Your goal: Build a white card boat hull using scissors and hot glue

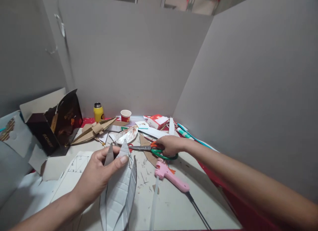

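A grey-white boat-shaped piece of folded cardboard (118, 188) is pinched near its pointed far end by my left hand (99, 169), the thumb lying on its side. My right hand (170, 145) grips the scissors (161, 154), which have orange and green handles. Their blades point left toward the cardboard's tip; whether they touch it I cannot tell. Below the scissors a pink hot glue gun (172, 178) lies on the table, a translucent glue stick (154, 204) sticking out of it toward me.
At the back stand a yellow bottle (98, 112) and a paper cup (126, 115). A brown cardboard boat shape (95, 131) lies near a dark box (54, 125) on the left. Small scraps litter the white tabletop (181, 211). Grey partitions (134, 59) enclose the table.
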Available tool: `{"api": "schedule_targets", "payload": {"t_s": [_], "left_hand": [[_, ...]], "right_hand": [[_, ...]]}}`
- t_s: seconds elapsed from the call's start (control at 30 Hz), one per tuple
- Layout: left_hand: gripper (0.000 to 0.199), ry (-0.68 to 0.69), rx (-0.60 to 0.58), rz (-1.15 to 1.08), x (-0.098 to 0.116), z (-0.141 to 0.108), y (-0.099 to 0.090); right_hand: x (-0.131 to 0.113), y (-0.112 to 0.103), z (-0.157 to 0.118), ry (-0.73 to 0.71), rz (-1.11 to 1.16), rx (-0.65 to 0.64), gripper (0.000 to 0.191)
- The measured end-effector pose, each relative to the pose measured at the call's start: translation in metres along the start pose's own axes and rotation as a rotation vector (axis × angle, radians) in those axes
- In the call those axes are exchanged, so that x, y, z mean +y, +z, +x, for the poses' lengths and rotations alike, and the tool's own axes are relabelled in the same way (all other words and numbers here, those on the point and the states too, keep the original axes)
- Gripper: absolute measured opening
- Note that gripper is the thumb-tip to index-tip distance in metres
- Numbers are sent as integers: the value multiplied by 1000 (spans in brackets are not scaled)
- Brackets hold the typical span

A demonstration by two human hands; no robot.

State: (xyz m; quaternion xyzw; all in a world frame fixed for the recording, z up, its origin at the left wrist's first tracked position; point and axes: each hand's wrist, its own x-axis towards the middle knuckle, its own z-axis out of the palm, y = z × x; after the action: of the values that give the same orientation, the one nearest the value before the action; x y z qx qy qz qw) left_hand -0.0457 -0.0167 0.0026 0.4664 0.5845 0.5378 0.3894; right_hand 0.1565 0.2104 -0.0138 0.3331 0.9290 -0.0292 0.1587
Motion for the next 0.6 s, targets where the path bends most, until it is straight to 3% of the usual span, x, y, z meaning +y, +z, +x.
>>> {"api": "schedule_targets", "payload": {"t_s": [0.13, 0.37, 0.5, 0.6], "left_hand": [[28, 33, 29, 50, 4, -6, -3], [16, 285, 168, 218, 21, -19, -6], [15, 294, 180, 268, 21, -21, -8], [19, 221, 89, 300, 14, -15, -8]], "right_hand": [[-3, -6, -8, -35, -68, 89, 27], [13, -17, -36, -38, -85, 253, 18], [25, -24, -38, 26, -17, 274, 18], [33, -29, -36, 66, 94, 266, 18]]}}
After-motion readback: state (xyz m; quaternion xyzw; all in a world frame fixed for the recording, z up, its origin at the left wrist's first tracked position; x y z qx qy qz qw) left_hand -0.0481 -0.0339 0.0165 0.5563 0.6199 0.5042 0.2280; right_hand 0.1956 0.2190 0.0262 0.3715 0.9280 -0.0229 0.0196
